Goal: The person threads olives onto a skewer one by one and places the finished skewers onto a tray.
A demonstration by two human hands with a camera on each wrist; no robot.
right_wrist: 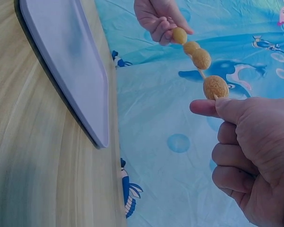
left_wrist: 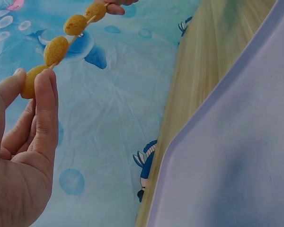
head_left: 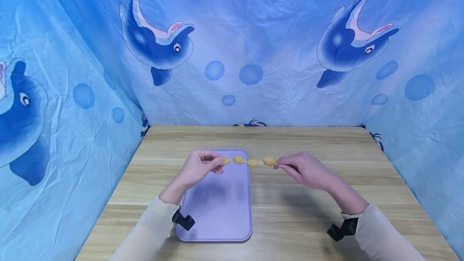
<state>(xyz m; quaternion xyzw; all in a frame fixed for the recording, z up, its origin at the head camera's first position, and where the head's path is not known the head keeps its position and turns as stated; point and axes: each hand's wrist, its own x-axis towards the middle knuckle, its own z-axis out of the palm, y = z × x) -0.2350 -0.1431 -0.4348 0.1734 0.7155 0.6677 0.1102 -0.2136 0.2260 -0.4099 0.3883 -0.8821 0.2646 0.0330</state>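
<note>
A thin skewer carries several yellow-brown, oval balls with a rough surface, and it is held level above the table between both hands. My left hand pinches the ball at the left end between thumb and fingers. At the other end, my right hand pinches the skewer's tip right beside the last ball. Two middle balls hang between the hands with short gaps of bare stick. Under the left hand lies a flat purple tray, with a hand's shadow on it.
The wooden table extends to the right of the tray. A blue cloth with dolphins hangs behind the table and along both sides. Black wrist cameras are strapped over the pale sleeves.
</note>
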